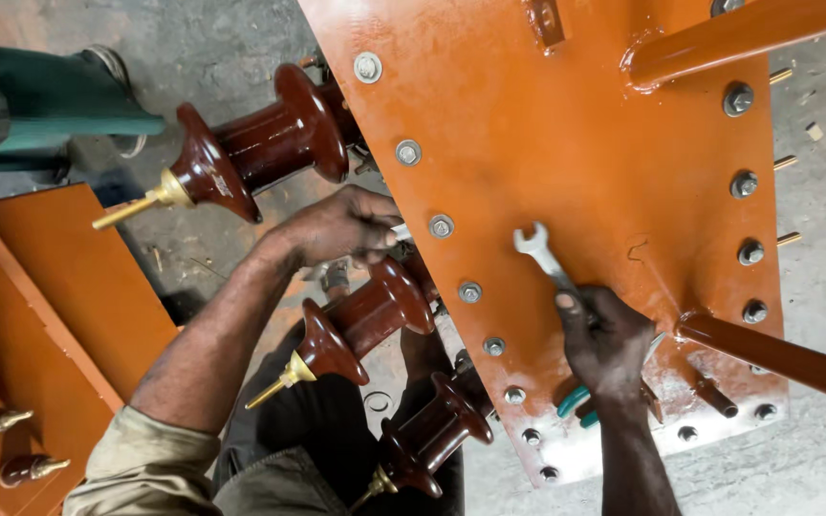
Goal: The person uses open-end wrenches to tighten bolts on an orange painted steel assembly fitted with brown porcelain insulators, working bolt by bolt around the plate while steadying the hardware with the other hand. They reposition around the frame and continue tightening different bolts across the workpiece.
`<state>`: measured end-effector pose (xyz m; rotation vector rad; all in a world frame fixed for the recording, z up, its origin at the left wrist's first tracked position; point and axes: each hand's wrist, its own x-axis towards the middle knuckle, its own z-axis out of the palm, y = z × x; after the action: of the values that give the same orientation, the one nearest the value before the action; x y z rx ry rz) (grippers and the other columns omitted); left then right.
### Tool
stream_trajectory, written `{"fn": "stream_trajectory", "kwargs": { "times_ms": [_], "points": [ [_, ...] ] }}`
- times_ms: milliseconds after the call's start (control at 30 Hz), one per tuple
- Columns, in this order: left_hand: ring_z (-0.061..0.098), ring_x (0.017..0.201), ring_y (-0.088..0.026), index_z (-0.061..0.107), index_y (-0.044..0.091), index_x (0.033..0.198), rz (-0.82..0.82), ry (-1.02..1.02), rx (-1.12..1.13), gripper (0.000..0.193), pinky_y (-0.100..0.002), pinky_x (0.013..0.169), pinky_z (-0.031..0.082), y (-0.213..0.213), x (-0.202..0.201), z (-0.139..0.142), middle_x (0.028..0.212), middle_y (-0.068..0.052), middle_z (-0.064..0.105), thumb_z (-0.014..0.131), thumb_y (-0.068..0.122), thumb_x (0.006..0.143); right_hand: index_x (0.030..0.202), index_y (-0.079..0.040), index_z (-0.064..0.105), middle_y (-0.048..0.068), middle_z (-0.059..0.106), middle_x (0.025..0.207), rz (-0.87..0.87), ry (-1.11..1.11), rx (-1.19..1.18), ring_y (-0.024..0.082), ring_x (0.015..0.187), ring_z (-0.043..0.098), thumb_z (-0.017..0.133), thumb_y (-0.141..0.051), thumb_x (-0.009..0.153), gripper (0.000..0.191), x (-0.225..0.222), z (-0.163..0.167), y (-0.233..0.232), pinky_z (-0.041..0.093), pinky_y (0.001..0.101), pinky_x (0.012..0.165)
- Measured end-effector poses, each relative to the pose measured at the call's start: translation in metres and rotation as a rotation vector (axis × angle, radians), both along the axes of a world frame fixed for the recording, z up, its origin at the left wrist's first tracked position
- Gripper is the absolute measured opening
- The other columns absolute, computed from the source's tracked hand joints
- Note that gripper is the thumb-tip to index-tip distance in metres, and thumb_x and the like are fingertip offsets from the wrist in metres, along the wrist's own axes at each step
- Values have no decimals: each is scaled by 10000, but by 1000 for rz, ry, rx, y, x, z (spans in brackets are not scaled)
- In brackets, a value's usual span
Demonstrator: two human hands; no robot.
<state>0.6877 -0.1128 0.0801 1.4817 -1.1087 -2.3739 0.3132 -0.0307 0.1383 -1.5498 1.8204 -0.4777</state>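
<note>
the left hand is curled at the plate's edge, what it grips hidden, just beside a bolt on the orange plate. the right hand is clenched around a spanner, its long axis running up-left from that hand, open end nearest that bolt.

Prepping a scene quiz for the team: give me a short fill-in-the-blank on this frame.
1. The right hand holds an open-ended ____ on the orange plate.
2. The left hand reaches to the plate's edge between two dark brown ____.
3. Each insulator ends in a ____-coloured metal tip.
4. Beneath the right hand lie pliers with ____ handles.

Missing words: wrench; insulators; brass; green
</note>
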Motion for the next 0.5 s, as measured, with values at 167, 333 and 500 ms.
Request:
{"fn": "stream_trajectory", "kwargs": {
  "times_ms": [167, 333, 500],
  "points": [
    [655, 678, -127, 565, 147, 1478, 345, -97, 117, 591, -276, 543, 564, 13, 11, 33, 842, -37, 657, 542, -38, 918, 890, -53, 723, 105, 626, 700, 194, 81, -175, 211, 544, 562, 801, -192, 953, 172, 19, 11, -20, 427, 338, 521],
    [702, 745, -138, 574, 62, 1432, 579, 154, 66, 471, -274, 592, 614, 2, 2, 17, 1134, -15, 738, 564, 23, 963, 854, -53, 721, 92, 634, 685, 302, 142, -159, 226, 531, 568, 835, -198, 905, 191, 38, 37, -58, 430, 366, 518],
    [727, 779, -160, 637, 11, 1337, 637, 306, 187, 344, -306, 611, 639, -7, -4, -7, 1018, -94, 728, 592, 76, 1002, 763, -69, 706, 73, 611, 646, 604, 302, -281, 241, 585, 578, 872, -268, 924, 305, 52, 36, -125, 458, 405, 571]
  ]
}}
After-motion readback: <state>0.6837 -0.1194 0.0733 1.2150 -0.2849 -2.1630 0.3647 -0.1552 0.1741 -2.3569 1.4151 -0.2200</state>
